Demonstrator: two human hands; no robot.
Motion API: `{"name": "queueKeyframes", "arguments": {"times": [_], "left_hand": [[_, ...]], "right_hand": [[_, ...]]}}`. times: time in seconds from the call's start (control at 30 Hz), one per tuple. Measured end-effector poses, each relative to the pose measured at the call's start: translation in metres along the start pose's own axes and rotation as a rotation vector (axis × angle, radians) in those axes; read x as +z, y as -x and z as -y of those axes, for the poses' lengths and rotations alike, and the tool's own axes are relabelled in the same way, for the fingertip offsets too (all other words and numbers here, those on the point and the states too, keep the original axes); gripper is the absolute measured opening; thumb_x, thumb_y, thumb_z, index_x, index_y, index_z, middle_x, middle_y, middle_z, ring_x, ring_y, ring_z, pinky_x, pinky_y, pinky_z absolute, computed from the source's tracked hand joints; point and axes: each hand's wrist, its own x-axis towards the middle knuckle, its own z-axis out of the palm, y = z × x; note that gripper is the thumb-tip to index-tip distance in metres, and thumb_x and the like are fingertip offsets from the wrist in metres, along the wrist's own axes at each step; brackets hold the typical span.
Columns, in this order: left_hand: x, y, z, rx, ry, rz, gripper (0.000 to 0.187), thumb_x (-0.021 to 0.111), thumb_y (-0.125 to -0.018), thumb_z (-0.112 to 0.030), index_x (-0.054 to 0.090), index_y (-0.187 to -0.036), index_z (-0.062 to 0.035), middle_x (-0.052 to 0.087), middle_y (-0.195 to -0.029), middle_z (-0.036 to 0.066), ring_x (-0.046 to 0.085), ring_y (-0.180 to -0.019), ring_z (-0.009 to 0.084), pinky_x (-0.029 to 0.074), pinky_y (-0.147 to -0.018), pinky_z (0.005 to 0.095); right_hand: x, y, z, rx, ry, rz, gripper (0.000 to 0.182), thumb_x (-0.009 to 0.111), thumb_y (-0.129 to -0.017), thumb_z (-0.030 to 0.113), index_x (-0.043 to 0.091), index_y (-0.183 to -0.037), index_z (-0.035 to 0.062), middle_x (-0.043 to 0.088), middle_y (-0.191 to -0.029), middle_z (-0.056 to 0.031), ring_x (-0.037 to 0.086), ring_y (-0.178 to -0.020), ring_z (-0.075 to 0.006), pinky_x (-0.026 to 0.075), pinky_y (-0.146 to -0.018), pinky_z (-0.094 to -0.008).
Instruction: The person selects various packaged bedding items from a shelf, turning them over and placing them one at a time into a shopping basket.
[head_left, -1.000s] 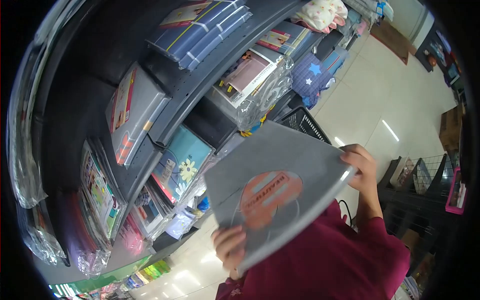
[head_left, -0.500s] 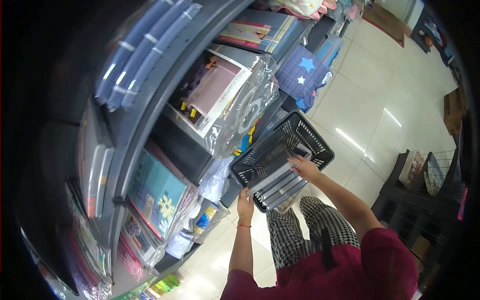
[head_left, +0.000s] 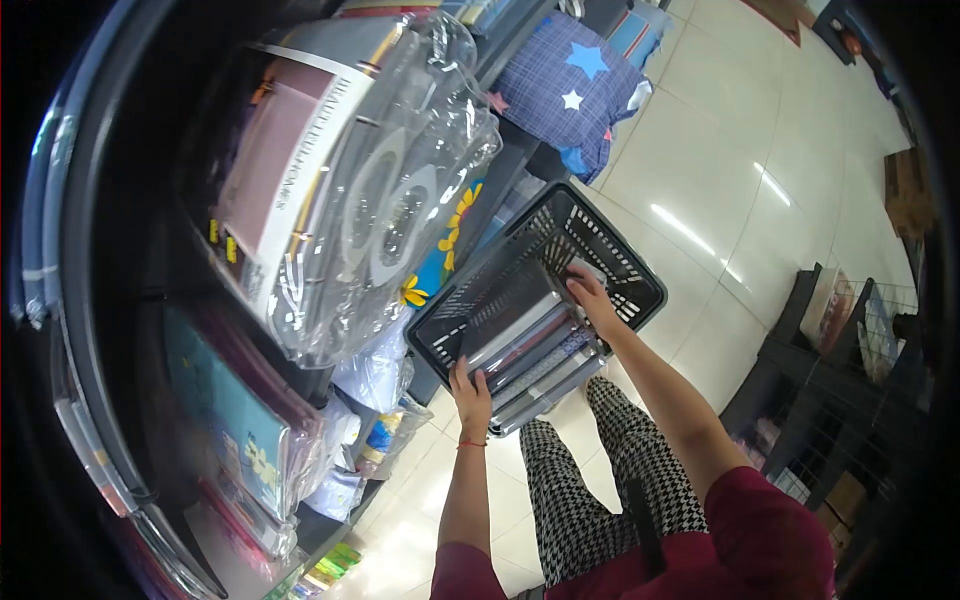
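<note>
Both bare arms stretch forward and down, nearly straight. The left hand, a red band at its wrist, has its fingers curled in a grip. The right hand reaches farther out, fingers bent downward.

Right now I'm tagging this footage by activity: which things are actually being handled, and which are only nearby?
In use:
left hand
right hand
flat packs, held at both ends
black basket, with the packs inside

Nearby only:
clear-wrapped bedding on the shelf
star-print pillow
wire rack
</note>
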Motion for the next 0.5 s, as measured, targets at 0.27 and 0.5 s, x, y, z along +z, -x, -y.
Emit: {"name": "queueKeyframes", "arguments": {"times": [0.27,0.5], "left_hand": [[0.018,0.003,0.002,-0.075,0.164,-0.156,0.036,0.043,-0.098,-0.011,0.045,-0.131,0.0003,0.044,-0.131,0.022,0.046,-0.117,0.0347,0.039,-0.098,0.0396],[0.006,0.011,-0.007,-0.178,0.192,-0.285,0.032,0.051,-0.091,-0.008,0.049,-0.121,0.0027,0.049,-0.111,0.022,0.051,-0.099,0.0363,0.04,-0.089,0.0442]], "right_hand": [[0.014,-0.043,-0.019,0.367,0.142,0.154,0.063,0.052,-0.095,0.047,0.044,-0.139,0.0035,0.053,-0.133,-0.0088,0.047,-0.122,-0.0169,0.034,-0.103,-0.027],[0.018,-0.035,-0.021,0.429,0.555,0.196,0.076,0.044,-0.091,0.064,0.037,-0.144,0.0096,0.049,-0.135,-0.0149,0.048,-0.117,-0.022,0.04,-0.096,-0.0386]]}}
